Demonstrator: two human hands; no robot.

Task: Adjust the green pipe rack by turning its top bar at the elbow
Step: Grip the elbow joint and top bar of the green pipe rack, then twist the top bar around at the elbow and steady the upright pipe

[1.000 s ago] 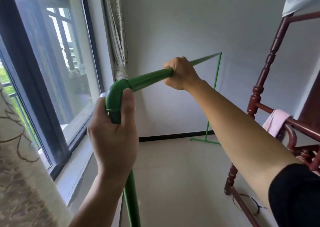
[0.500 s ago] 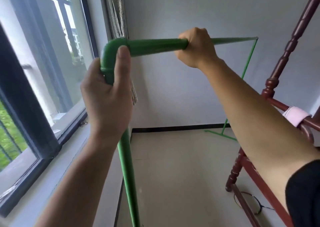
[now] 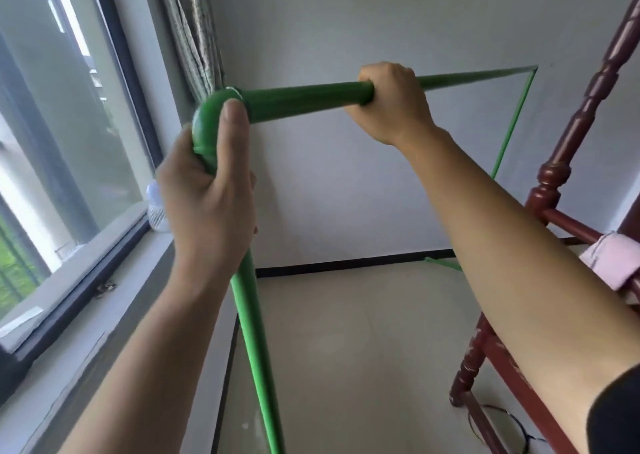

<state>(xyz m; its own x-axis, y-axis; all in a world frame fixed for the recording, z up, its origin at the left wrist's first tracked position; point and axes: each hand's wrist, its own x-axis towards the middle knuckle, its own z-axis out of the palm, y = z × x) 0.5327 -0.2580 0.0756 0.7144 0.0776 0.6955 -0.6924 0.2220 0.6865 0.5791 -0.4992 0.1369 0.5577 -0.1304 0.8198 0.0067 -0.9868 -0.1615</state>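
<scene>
Grip on the elbow point(image 3: 214, 121) is taken by the left hand point(image 3: 207, 204): the fingers are wrapped round the fitting and the top of the near upright point(image 3: 258, 349), and the thumb point(image 3: 235, 124) is pressed flat along the fitting's front, its tip just short of the seam where the top bar point(image 3: 304, 102) enters. The right hand point(image 3: 389, 102) is closed as a fist round the top bar, knuckles uppermost, a little way along from the elbow.

The green pipe rack is seen standing between the window point(image 3: 69, 142) on the left and a dark red wooden frame point(image 3: 554, 183) on the right. The top bar's long axis is noted as running from the elbow, close to the camera at left, away and to the right towards the far corner point(image 3: 535, 69), where it meets the thin far upright point(image 3: 512, 124). The near upright is seen dropping from the elbow down to the floor.

Relation of interest: the bar lies directly to the right of the left hand and is already enclosed by the right hand, which is the hand placed to apply torque. The left hand is nearer the joint and is judged to serve as the brace. The turn is therefore expected to be about the bar's own axis, with the elbow held fixed. Slip of the right palm on the smooth pipe is judged the main risk.
</scene>
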